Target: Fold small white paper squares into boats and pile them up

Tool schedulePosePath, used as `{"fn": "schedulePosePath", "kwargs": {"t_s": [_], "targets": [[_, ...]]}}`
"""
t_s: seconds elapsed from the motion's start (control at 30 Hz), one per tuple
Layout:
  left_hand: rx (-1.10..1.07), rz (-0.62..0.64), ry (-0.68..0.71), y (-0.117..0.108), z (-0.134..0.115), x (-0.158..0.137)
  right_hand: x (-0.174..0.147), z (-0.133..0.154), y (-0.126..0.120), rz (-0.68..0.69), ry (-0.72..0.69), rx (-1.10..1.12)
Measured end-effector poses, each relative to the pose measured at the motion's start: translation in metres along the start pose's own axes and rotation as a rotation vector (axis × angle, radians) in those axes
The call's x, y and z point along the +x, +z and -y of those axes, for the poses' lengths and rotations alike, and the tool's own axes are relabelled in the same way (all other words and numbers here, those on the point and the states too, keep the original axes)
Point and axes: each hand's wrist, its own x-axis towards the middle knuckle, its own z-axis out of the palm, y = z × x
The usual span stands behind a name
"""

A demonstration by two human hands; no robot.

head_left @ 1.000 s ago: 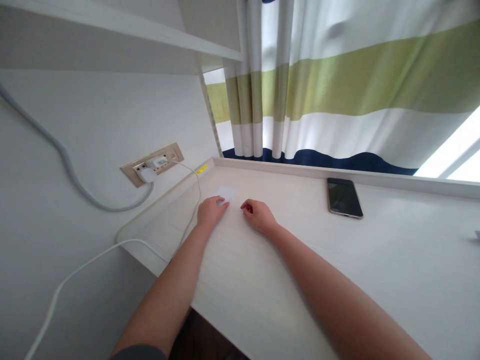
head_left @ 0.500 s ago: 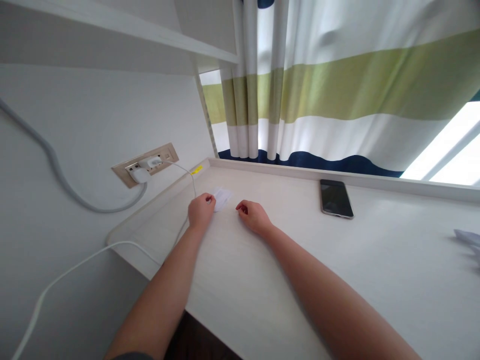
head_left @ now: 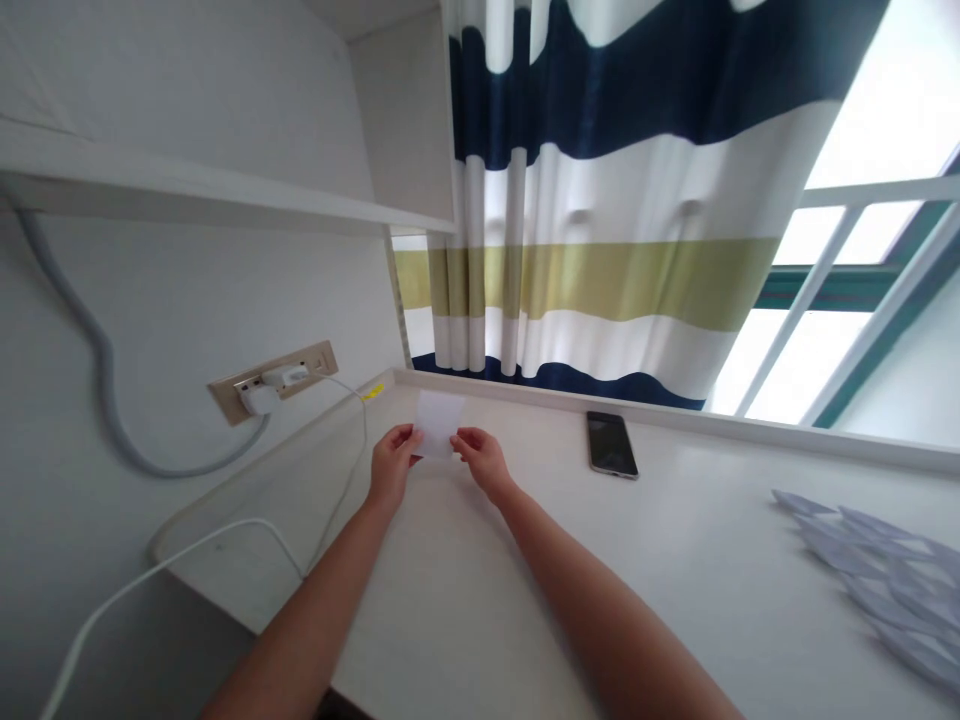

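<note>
A small white sheet of paper (head_left: 438, 418) is held up between my two hands, tilted above the desk (head_left: 450, 560). My left hand (head_left: 393, 460) pinches its lower left edge, thumb in front. At the lower right edge my right hand (head_left: 481, 456) grips it between thumb and fingers. The fingers behind the sheet are partly hidden. Any writing on the paper is too faint to make out.
A smartphone (head_left: 612, 444) lies right of my hands. Several folded grey-white paper pieces (head_left: 885, 570) spread at the far right. A white cable (head_left: 251, 522) runs from the wall socket (head_left: 315, 358) past my left forearm. A shelf (head_left: 225, 200) overhangs; a striped curtain (head_left: 600, 280) hangs behind.
The paper, lying low by my left hand before, is now raised upright. My right hand has closed on its right side. The view has tilted up and shifted right.
</note>
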Motion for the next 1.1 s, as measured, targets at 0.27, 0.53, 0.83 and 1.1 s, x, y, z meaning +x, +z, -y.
{"fn": "schedulePosePath", "kwargs": {"t_s": [0.27, 0.53, 0.83, 1.1], "targets": [[-0.003, 0.257, -0.138, 0.053, -0.016, -0.022, -0.017, 0.017, -0.068, -0.11, 0.043, 0.024], [0.054, 0.564, -0.039, 0.132, -0.009, -0.075, -0.088, 0.034, -0.163, -0.221, 0.142, 0.092], [0.034, 0.725, -0.025, 0.18, -0.015, -0.145, -0.163, 0.055, -0.221, -0.36, 0.188, 0.16], [-0.057, 0.696, -0.094, 0.177, -0.001, -0.166, -0.184, 0.051, -0.215, -0.413, 0.179, 0.173]]}}
